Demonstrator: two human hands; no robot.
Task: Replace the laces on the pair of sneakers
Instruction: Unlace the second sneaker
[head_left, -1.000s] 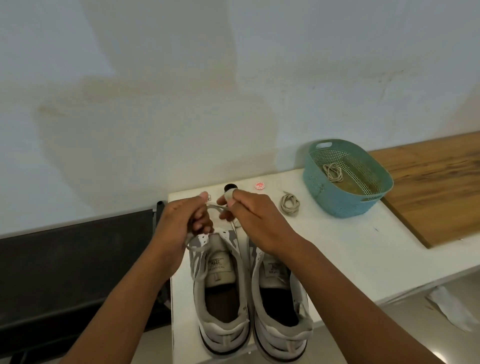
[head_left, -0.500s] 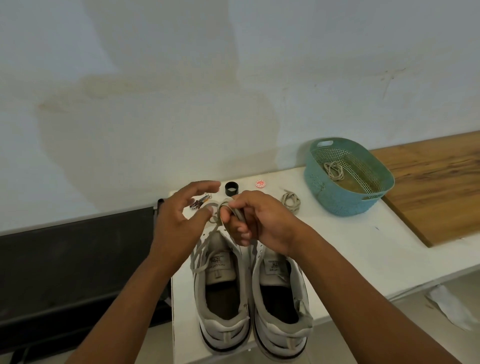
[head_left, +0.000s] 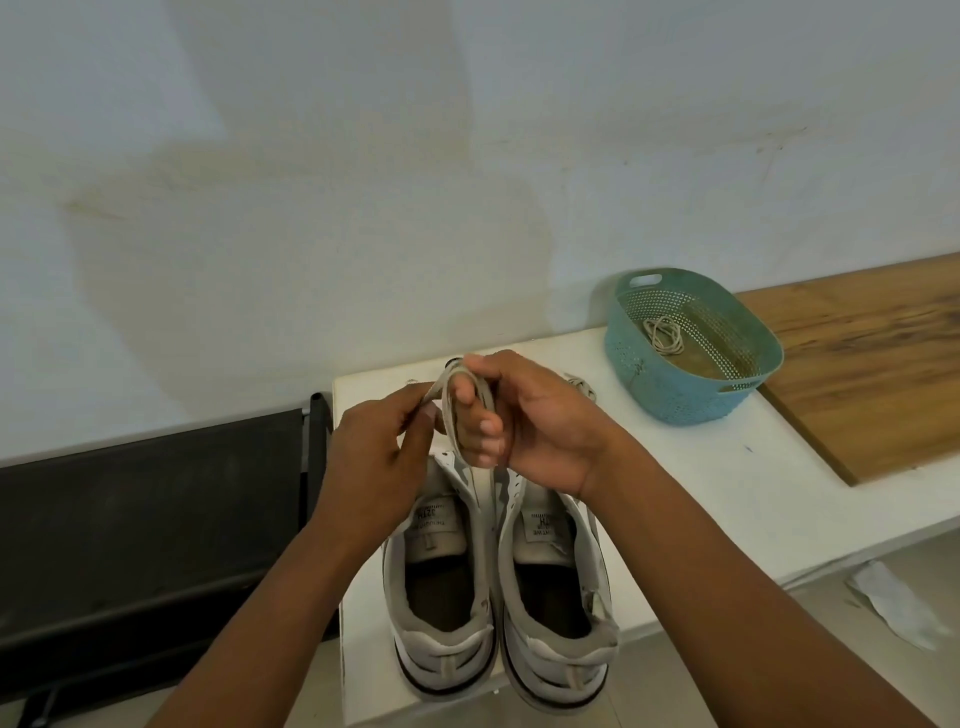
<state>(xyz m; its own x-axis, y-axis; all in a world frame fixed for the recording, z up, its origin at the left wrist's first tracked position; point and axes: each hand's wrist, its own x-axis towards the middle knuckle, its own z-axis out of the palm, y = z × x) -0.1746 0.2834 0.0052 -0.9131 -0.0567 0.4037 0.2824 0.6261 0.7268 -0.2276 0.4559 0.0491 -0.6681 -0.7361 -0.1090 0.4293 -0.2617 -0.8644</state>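
Note:
Two grey-white sneakers stand side by side on the white table (head_left: 701, 483), heels toward me: the left sneaker (head_left: 441, 587) and the right sneaker (head_left: 556, 597). A flat beige lace (head_left: 451, 400) is looped round the curled fingers of my right hand (head_left: 524, 421), which is held just above the sneakers' toes. My left hand (head_left: 379, 447) pinches the free end of that lace beside it. A strand hangs down between the two sneakers.
A teal perforated basket (head_left: 691, 395) with a coiled lace (head_left: 662, 335) inside stands at the back right. Another lace bundle (head_left: 584, 385) peeks out behind my right hand. A wooden board (head_left: 872, 364) lies on the right, a black bench (head_left: 156, 519) on the left.
My left hand went from spread open to pinching the lace. My right hand has turned and now carries more lace wound round its fingers, hiding the small things behind it.

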